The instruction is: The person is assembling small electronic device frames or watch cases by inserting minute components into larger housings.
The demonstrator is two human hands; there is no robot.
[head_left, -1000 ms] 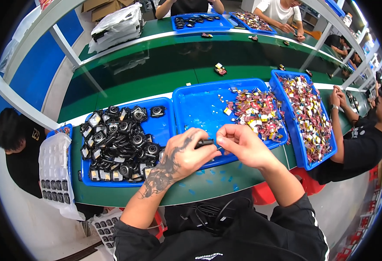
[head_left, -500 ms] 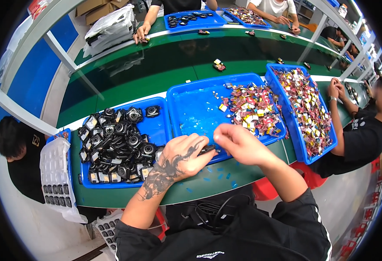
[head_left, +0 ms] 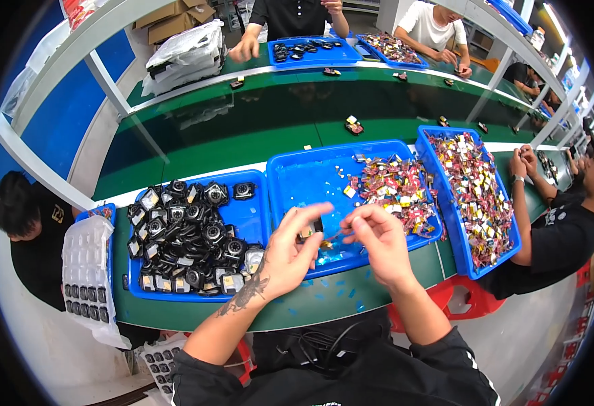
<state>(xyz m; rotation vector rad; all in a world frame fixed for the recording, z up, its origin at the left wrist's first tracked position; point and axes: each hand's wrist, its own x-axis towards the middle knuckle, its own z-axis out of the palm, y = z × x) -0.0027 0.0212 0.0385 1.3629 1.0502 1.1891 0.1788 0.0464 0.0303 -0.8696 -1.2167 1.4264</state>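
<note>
Over the near edge of the middle blue tray (head_left: 280, 162), my left hand (head_left: 280, 257) is closed round a small black watch case (head_left: 316, 227), mostly hidden by my fingers and thumb. Just right of it, my right hand (head_left: 381, 243) pinches with thumb and forefinger; a thin reddish bit seems to show at the fingertips, too small to name. Small red, yellow and white parts (head_left: 402, 189) are heaped in that tray's right half. Left of my hands, a second blue tray (head_left: 253, 216) holds a pile of black watch cases (head_left: 188, 223).
A long blue tray (head_left: 469, 267) of similar small parts stands at the right, near a co-worker's arms (head_left: 523, 210). Beyond runs a green belt (head_left: 243, 128) carrying scattered pieces. Metal frame posts (head_left: 107, 81) rise at the left, near a white plastic tray (head_left: 83, 264). Other people sit opposite.
My left hand has turned, its fingers lifting so the watch case shows more. The right hand has tilted upright, its pinch facing the case. Across the belt, a co-worker's hand has left a piece.
</note>
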